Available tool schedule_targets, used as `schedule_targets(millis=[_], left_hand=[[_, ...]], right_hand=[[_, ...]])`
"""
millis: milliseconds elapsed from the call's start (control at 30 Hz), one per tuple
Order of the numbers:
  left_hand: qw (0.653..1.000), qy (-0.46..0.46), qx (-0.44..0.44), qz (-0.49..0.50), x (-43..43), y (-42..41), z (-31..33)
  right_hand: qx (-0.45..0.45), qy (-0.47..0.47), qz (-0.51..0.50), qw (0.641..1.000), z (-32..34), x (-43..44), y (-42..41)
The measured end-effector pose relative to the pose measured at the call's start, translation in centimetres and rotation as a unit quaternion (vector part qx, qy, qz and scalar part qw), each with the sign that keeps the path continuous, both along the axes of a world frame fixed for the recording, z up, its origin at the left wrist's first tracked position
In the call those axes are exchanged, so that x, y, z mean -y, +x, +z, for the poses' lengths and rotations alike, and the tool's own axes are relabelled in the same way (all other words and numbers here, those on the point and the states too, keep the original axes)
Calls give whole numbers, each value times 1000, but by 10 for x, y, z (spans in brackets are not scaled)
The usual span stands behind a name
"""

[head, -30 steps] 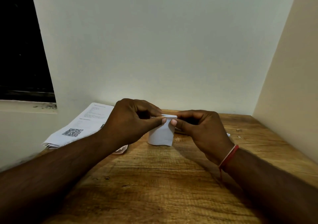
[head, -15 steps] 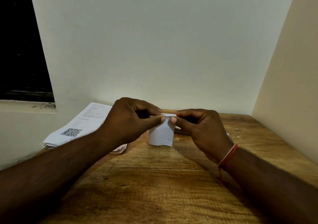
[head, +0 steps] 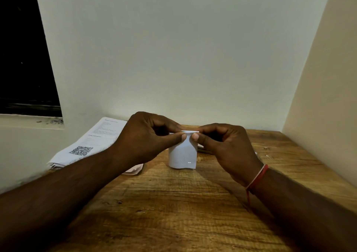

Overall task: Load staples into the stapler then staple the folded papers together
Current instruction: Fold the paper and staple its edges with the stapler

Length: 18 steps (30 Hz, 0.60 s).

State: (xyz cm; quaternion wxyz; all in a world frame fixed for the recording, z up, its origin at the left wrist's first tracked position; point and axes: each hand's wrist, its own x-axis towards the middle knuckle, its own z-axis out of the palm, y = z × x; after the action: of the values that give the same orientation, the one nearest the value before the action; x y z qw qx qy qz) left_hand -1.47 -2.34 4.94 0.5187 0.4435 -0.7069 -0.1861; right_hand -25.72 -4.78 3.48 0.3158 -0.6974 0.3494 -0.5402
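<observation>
On the near stretch of the grainy brown wooden table (head: pixel 173 213), two bare forearms reach forward, the right wrist tied with a red-and-white thread band (head: pixel 257 176). Beyond them the left hand (head: pixel 143 141) and right hand (head: pixel 228 149) meet, each pinching the top edge of the small folded white paper (head: pixel 182 155) between thumb and curled forefinger. The paper hangs upright between them over the table's middle. A tiny bright glint (head: pixel 189 162), possibly a staple, shows near its lower right corner. Farther left lies a stack of printed white sheets with a QR code (head: pixel 92 145), against the pale wall (head: pixel 183 58).
</observation>
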Motion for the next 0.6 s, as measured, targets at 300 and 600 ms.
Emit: schedule_targets(millis=[300,600], left_hand=[[1000,-5,21,2,-3,-1,1],[986,-133,99,14,-7,-3,3]], right_hand=[[-25,-17,18,999,0,0,-3],[-74,-116,-29,990,2,-2,-4]])
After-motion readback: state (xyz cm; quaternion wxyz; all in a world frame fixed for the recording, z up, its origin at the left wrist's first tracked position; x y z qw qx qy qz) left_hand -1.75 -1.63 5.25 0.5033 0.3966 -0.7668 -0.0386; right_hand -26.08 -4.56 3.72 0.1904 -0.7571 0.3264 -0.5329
